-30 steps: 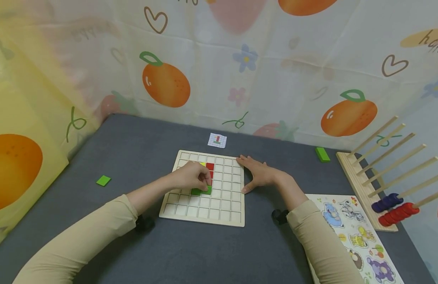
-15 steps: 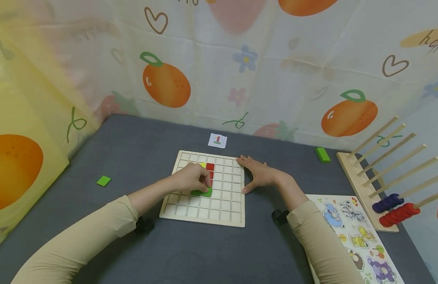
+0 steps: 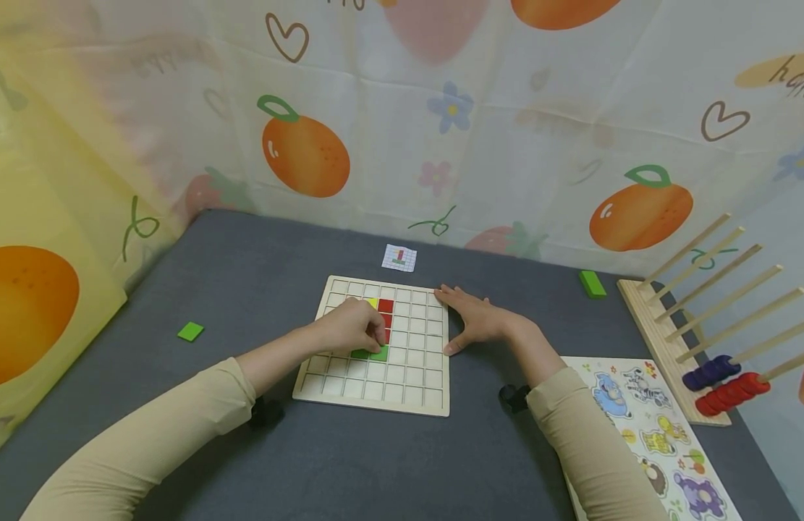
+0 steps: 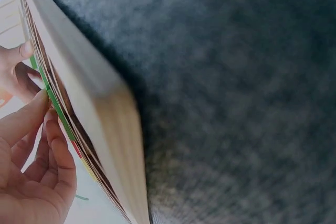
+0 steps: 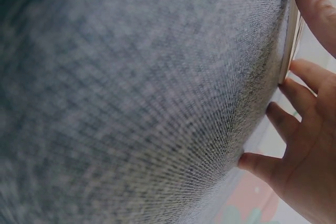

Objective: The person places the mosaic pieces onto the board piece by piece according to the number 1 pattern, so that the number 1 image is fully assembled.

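A wooden grid board lies on the dark tabletop. My left hand is over it, thumb and curled fingers pinching a green square tile at the board's surface. Another green tile lies just left of that one. Red tiles run up the column above, with a yellow tile beside the top one, partly hidden by the hand. My right hand rests at the board's right edge, fingers spread; in the right wrist view its fingertips touch the board edge and the tabletop.
A small pattern card lies behind the board. One loose green tile is at left, a green block at right. An animal puzzle board and a pegged wooden rack with blue and red beads stand at right.
The green tile under my left fingertips has shifted slightly toward me and now lies flatter in line with its neighbour. My right hand stays where it was.
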Action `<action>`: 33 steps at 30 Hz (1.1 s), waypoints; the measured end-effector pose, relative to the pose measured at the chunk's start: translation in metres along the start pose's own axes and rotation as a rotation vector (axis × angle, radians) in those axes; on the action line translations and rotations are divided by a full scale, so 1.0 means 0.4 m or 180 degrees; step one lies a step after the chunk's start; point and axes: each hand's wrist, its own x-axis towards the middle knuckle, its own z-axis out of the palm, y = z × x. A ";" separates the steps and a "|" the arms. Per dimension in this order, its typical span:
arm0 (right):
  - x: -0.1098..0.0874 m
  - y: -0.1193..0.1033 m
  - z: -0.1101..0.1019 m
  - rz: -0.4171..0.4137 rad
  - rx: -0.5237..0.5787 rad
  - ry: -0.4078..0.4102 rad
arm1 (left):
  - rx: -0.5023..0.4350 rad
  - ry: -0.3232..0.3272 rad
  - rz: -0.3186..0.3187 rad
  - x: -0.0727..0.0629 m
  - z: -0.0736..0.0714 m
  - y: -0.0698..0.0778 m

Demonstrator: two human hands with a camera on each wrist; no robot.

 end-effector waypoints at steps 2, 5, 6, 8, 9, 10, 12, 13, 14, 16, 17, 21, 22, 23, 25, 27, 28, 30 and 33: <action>0.001 0.001 0.000 -0.0005 -0.0001 0.0003 | 0.0051 0.0024 -0.0004 0.002 0.001 -0.001; 0.002 0.001 0.000 -0.0012 0.0000 0.0004 | 0.0065 0.0061 -0.0044 0.003 0.002 -0.001; 0.002 0.001 0.000 -0.0014 -0.0001 0.0005 | 0.0064 0.0074 -0.0051 0.003 0.001 -0.001; 0.001 0.000 0.000 -0.0010 0.0000 0.0001 | 0.0035 0.0100 -0.0054 0.002 -0.004 0.002; 0.001 0.000 0.000 -0.0007 0.0000 -0.0001 | 0.0020 0.0118 -0.0040 0.000 -0.007 0.004; 0.000 0.000 -0.001 -0.0006 0.0000 0.0000 | -0.0009 0.0132 -0.0041 -0.001 -0.011 0.006; 0.000 0.001 -0.001 -0.0003 0.0002 0.0000 | -0.0049 0.0172 -0.0012 -0.002 -0.019 0.008; 0.000 0.002 -0.001 -0.0002 0.0004 0.0001 | -0.0067 0.0195 0.0009 -0.003 -0.025 0.008; 0.001 0.003 0.000 -0.0008 0.0001 0.0004 | -0.0072 0.0218 0.0017 -0.003 -0.030 0.008; 0.003 0.005 0.002 -0.0023 -0.0006 0.0007 | -0.0078 0.0255 0.0014 -0.004 -0.042 0.007; 0.003 0.006 0.003 -0.0029 -0.0010 0.0008 | -0.0066 0.0277 0.0024 -0.005 -0.048 0.005; 0.005 0.010 0.005 -0.0046 -0.0013 0.0007 | -0.0064 0.0348 0.0014 -0.016 -0.076 -0.004; 0.005 0.010 0.005 -0.0044 -0.0010 0.0004 | -0.0070 0.0367 0.0011 -0.020 -0.084 -0.007; 0.005 0.010 0.004 -0.0043 -0.0009 0.0004 | -0.0082 0.0387 0.0000 -0.025 -0.092 -0.009; 0.004 0.009 0.003 -0.0039 -0.0009 0.0002 | -0.0106 0.0416 -0.0033 -0.037 -0.107 -0.016; 0.003 0.008 0.002 -0.0031 -0.0011 0.0002 | -0.0142 0.0435 -0.0097 -0.050 -0.121 -0.024; 0.003 0.007 0.002 -0.0028 -0.0016 0.0002 | -0.0154 0.0446 -0.0125 -0.057 -0.128 -0.029; 0.002 0.005 0.002 -0.0025 -0.0016 0.0006 | -0.0192 0.0463 -0.0192 -0.069 -0.138 -0.041; 0.000 0.004 0.002 -0.0023 -0.0015 0.0006 | -0.0220 0.0499 -0.0293 -0.086 -0.152 -0.062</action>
